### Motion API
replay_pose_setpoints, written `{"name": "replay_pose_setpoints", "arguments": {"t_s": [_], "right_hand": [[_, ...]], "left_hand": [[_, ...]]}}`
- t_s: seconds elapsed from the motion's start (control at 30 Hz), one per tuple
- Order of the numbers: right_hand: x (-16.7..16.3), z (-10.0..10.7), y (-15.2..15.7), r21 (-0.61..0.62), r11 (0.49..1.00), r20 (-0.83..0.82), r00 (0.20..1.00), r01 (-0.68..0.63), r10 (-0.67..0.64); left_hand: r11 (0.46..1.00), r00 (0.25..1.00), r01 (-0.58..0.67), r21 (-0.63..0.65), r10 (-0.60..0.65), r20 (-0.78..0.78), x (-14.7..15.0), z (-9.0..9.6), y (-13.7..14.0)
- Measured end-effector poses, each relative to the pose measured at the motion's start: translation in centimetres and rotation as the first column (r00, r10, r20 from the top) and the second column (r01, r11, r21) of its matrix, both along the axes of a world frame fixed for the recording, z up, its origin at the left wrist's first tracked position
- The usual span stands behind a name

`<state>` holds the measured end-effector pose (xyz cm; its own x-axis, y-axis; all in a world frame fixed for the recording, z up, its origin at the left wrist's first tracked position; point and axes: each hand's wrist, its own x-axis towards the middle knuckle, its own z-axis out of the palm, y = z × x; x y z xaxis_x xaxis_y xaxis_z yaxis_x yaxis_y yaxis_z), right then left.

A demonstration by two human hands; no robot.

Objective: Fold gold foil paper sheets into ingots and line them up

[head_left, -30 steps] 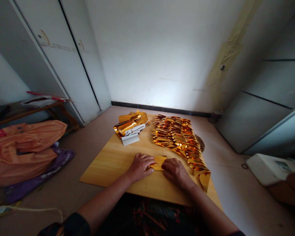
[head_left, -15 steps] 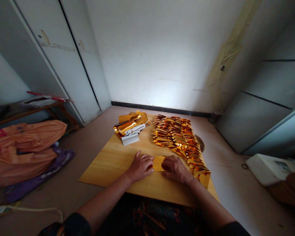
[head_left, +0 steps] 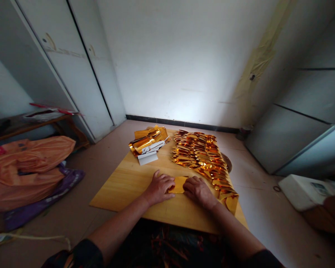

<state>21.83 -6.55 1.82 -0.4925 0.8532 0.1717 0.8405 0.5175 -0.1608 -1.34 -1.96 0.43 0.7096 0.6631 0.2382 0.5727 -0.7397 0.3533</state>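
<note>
Between my hands a piece of gold foil paper lies near the front of a wooden board. My left hand grips its left end with curled fingers, thumb toward me. On the right end, my right hand has its fingers bent over the paper. Right beyond it are rows of folded gold foil pieces, overlapping closely. A loose pile of gold foil sheets, some with white backs showing, sits at the board's far left.
Orange and purple bags lie on the floor at left, beside a low wooden bench. Grey cabinets stand behind them. A white foam box is on the right. The white wall rises behind the board.
My right hand has rolled slightly, its fingers now lying more over the paper's right end. The left end of the paper appears a little raised at my left fingers. Little else differs.
</note>
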Motion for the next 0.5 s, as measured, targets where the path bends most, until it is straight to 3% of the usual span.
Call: {"name": "replay_pose_setpoints", "arguments": {"t_s": [0.3, 0.4, 0.5], "right_hand": [[0.34, 0.09, -0.19, 0.006, 1.000, -0.073, 0.997, -0.019, 0.020], [0.69, 0.04, -0.09, -0.025, 0.999, -0.163, 0.986, -0.047, 0.042], [0.79, -0.54, 0.44, -0.101, 0.995, -0.316, 0.948, 0.017, -0.048]], "left_hand": [[0.999, 0.998, -0.047, 0.010, 0.046, 0.035, 0.33, 0.10, -0.33], [0.996, 0.993, -0.090, -0.025, 0.092, 0.074, 0.47, 0.01, -0.28], [0.988, 0.985, -0.138, -0.063, 0.143, 0.095, 0.63, -0.19, 0.04]]}}
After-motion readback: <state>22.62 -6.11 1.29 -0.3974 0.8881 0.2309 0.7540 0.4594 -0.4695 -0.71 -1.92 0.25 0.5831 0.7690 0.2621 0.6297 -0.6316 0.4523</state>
